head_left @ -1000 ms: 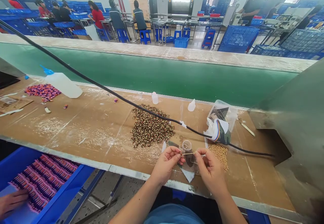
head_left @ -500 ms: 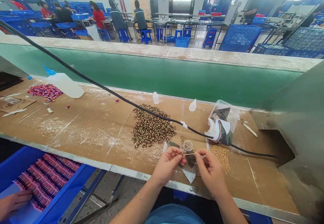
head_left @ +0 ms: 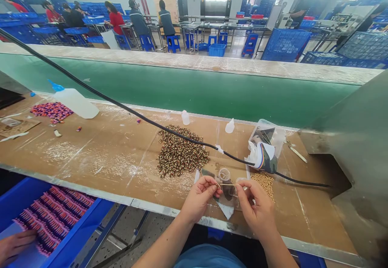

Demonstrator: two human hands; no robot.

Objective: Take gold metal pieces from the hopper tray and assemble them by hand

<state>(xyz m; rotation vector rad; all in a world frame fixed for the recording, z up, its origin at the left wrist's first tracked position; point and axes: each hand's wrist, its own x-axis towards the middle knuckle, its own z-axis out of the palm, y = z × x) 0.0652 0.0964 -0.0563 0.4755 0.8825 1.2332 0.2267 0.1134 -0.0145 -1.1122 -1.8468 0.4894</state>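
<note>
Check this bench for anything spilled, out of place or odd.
White flecks litter the brown tabletop, like dried residue. Two stray pieces lie apart from the pink-and-purple pile. The black cable runs across the dark heap, perhaps in the way.

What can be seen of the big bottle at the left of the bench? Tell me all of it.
The big bottle has a cloudy white body, apparently translucent plastic, and a bright blue spout. It slants, spout to the upper left; whether it stands or lies, I can't tell. It sits toward the far side of the brown bench, beside a pile of pink, orange and purple pieces. Whether they touch is unclear. Nothing is seen gripping it.
</note>
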